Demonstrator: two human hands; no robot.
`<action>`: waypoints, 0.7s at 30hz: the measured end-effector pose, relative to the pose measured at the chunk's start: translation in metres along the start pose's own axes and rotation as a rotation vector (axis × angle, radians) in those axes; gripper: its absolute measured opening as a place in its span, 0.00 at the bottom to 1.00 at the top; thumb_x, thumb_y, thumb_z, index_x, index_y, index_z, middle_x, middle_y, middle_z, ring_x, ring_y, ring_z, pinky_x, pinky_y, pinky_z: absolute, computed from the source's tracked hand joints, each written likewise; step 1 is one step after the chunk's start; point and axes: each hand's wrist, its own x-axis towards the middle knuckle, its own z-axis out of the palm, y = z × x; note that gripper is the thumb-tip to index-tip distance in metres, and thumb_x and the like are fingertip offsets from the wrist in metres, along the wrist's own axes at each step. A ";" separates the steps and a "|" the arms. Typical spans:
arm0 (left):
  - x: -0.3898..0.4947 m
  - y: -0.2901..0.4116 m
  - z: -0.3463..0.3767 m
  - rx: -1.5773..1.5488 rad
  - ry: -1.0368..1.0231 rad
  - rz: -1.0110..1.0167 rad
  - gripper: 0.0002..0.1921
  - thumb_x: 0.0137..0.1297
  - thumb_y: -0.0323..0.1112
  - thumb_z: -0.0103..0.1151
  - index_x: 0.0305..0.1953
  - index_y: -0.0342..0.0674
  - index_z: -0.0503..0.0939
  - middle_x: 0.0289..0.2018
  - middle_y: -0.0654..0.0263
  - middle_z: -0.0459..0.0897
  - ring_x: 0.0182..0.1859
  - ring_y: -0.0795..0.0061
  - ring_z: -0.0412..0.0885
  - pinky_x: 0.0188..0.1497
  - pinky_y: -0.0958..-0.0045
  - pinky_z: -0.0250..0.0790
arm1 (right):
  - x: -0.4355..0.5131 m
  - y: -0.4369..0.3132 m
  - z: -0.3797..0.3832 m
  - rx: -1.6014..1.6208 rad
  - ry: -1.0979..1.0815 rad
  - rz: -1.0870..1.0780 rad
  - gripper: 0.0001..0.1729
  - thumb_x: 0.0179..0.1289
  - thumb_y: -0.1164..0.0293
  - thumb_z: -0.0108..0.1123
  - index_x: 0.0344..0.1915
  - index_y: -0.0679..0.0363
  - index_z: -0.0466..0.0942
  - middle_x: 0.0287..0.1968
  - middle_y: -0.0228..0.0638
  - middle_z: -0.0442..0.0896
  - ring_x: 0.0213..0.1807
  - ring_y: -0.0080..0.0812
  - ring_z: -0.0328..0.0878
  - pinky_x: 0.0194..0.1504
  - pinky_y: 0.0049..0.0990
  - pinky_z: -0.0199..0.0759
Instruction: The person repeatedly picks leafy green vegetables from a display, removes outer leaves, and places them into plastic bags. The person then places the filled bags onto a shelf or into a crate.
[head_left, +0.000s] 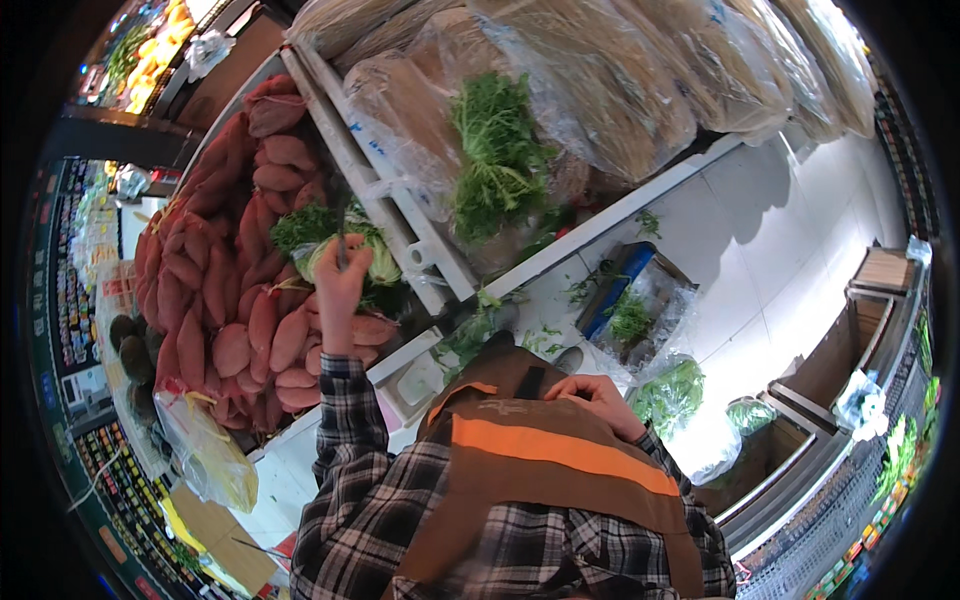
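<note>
My left hand (339, 281) is closed around a thin, dark, blade-like tool (343, 251), likely a knife, pointing away from me. Beside and behind those fingers lies a bunch of leafy greens with pale stems (384, 264), and more curly green leaves (304, 229) sit just left of it. The hand partly covers these greens. Under and around them spreads a heap of red-skinned sweet potatoes (232, 349), some in net bags. Against the front of my brown apron (517, 435) rests my right hand (596, 397), fingers curled; what they may grip is hidden.
Plastic-wrapped bundles (585, 82) fill the bin ahead, with a leafy green bunch (499, 157) on top. A white rail (607, 217) edges that bin. On the tiled floor (742, 247) stand a blue-edged crate (619, 289) and bagged greens (671, 394). Leaf scraps lie near my feet.
</note>
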 end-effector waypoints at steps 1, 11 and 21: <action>-0.008 0.001 0.016 -0.036 -0.021 -0.096 0.11 0.63 0.29 0.64 0.44 0.34 0.79 0.27 0.75 0.78 0.29 0.88 0.71 0.32 0.82 0.64 | 0.003 -0.003 0.000 -0.053 0.014 0.028 0.11 0.69 0.70 0.59 0.40 0.68 0.81 0.44 0.32 0.84 0.41 0.17 0.76 0.45 0.20 0.71; 0.082 -0.025 0.062 0.693 0.231 0.302 0.12 0.71 0.40 0.54 0.47 0.41 0.80 0.37 0.57 0.77 0.35 0.54 0.80 0.36 0.55 0.73 | 0.003 -0.002 0.004 -0.142 0.231 -0.006 0.11 0.67 0.70 0.60 0.39 0.69 0.82 0.40 0.32 0.86 0.37 0.15 0.75 0.41 0.19 0.71; 0.133 -0.086 0.069 1.049 0.178 0.343 0.17 0.61 0.32 0.59 0.52 0.42 0.77 0.42 0.55 0.74 0.45 0.50 0.76 0.42 0.54 0.74 | 0.015 0.023 0.020 -0.008 0.433 0.004 0.10 0.68 0.72 0.59 0.39 0.69 0.83 0.38 0.33 0.86 0.38 0.17 0.78 0.42 0.18 0.71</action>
